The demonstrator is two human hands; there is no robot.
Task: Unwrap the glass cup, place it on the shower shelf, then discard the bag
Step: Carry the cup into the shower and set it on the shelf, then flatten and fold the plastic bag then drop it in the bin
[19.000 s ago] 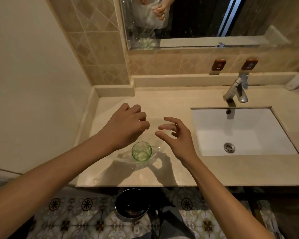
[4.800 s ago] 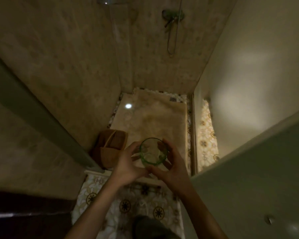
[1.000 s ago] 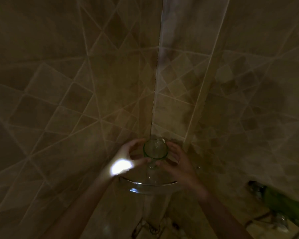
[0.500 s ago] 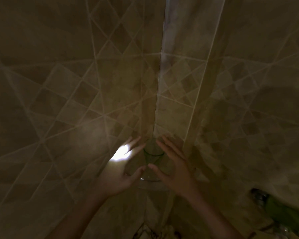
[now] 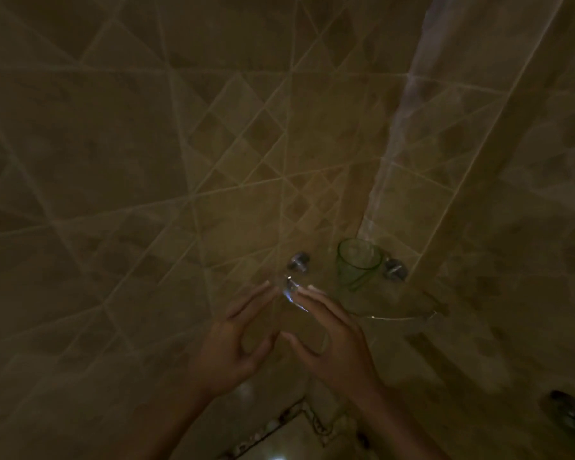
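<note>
A green glass cup [image 5: 359, 263] stands upright at the back of a clear glass corner shelf [image 5: 402, 316], tucked into the meeting of 2 dim tiled walls [image 5: 146, 161], between 2 chrome shelf mounts [image 5: 298, 261]. The shelf's curved front rim juts toward the viewer; bare glass lies in front of the cup. Below and left of the rim, the left hand [image 5: 226, 346] and right hand [image 5: 332, 343] hang side by side, palms facing, fingers straight and loosely spread, holding nothing that can be made out. Half a second ago both hands bracketed the cup; they now sit lower, well apart from it.
</note>
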